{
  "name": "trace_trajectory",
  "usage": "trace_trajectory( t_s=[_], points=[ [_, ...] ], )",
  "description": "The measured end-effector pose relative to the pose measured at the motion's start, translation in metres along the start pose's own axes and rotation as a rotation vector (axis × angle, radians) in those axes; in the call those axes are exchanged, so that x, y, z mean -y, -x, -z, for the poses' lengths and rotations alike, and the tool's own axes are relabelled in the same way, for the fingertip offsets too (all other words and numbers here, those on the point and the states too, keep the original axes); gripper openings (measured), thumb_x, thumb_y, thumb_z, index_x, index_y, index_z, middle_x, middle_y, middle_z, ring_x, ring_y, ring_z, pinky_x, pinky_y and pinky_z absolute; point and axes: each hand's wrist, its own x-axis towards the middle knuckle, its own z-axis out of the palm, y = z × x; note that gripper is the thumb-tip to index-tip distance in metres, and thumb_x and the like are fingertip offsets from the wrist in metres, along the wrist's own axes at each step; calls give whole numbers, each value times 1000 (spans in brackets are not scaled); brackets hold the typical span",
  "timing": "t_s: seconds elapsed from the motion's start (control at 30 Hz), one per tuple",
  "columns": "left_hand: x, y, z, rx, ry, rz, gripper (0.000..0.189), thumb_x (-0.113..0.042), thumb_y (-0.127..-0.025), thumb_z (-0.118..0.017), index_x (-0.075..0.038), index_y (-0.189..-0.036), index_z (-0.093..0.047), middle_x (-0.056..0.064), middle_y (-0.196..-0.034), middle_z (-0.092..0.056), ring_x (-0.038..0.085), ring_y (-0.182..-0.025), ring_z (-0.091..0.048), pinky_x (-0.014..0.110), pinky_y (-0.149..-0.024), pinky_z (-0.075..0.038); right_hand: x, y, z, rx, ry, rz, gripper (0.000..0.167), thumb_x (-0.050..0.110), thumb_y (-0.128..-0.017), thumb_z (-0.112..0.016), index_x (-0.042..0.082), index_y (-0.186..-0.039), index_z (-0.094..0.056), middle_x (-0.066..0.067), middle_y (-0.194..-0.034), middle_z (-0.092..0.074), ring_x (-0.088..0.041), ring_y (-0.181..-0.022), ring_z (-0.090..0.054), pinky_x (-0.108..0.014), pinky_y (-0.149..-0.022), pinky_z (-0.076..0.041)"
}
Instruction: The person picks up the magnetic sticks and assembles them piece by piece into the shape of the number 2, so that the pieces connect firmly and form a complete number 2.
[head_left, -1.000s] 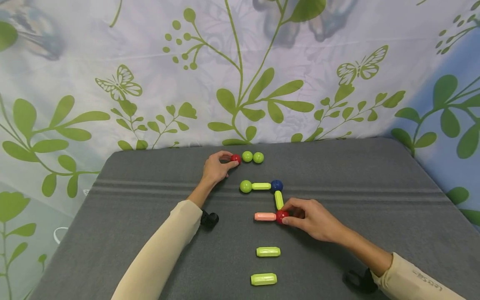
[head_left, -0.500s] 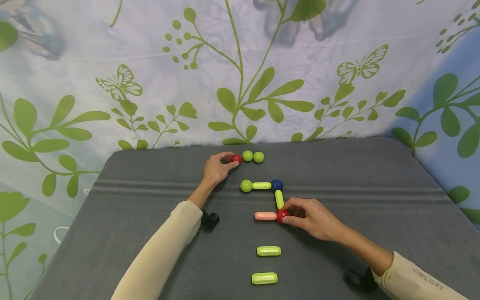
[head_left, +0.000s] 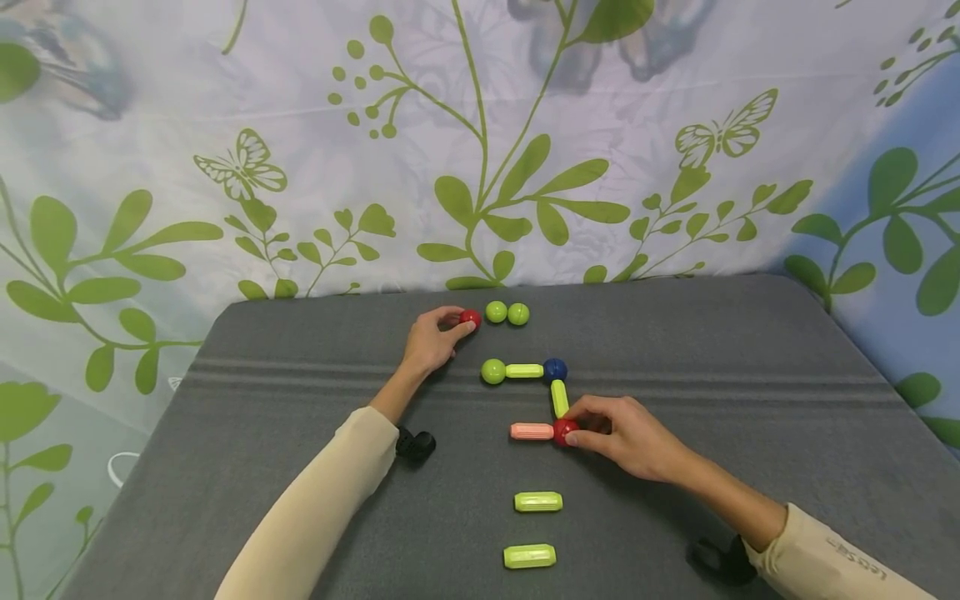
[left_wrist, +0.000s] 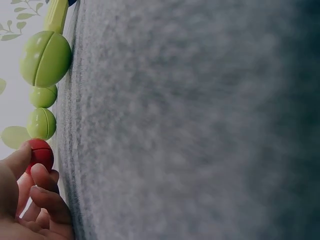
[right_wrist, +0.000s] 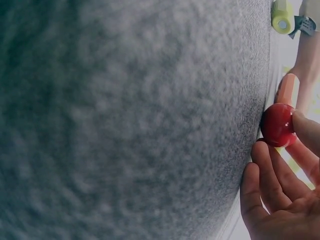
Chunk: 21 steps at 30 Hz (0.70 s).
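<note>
My left hand (head_left: 432, 340) pinches a red ball (head_left: 470, 320) between thumb and fingers near the table's back edge. Just right of it lie two green balls (head_left: 497, 312). Nearer to me, my right hand (head_left: 626, 437) grips a second red ball (right_wrist: 278, 125). That ball touches a salmon-pink rod (head_left: 532, 431) on its left and a yellow-green rod (head_left: 559, 399) behind it. The upright rod leads to a dark blue ball (head_left: 555, 370), from which another yellow-green rod (head_left: 524, 371) runs left to a green ball (head_left: 492, 372).
Two loose yellow-green rods, a farther one (head_left: 538, 502) and a nearer one (head_left: 529, 556), lie in front on the grey cloth-covered table (head_left: 360, 533). A leaf-patterned curtain (head_left: 315, 150) hangs behind the table's back edge.
The left hand has shifted slightly left with its red ball, widening the gap to the green balls. The right hand stays in place on its ball.
</note>
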Motion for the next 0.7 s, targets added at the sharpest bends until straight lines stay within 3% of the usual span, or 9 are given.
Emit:
trace_trajectory(
  t_s=[0.2, 0.5, 0.7],
  points=[
    [-1, 10, 4, 13, 64, -20, 39, -28, -95, -69, -8, -128, -63, 12, -120, -64, 15, -57, -56, 28, -59, -50, -1, 0, 0, -1, -2, 0, 15, 26, -92, -72, 20, -106, -70, 12, -88, -66, -8, -73, -60, -27, -64, -51],
    [-5, 37, 14, 47, 145, -57, 36, -25, -98, -65, -5, -127, -62, 13, -114, -65, 19, -56, -53, 30, -58, -46, 0, 0, 0, 4, 10, -6, 16, 27, -92, -72, 19, -106, -70, 11, -87, -65, -8, -72, -59, -27, -64, -50],
    [-6, 57, 16, 140, 162, -41, 37, -28, -100, -62, -4, -128, -60, 14, -110, -66, 21, -56, -52, 29, -52, -42, 0, 0, 0, -1, 21, -9, 15, 27, -92, -73, 20, -105, -70, 12, -85, -65, -8, -71, -59, -27, -63, -50]
  ],
)
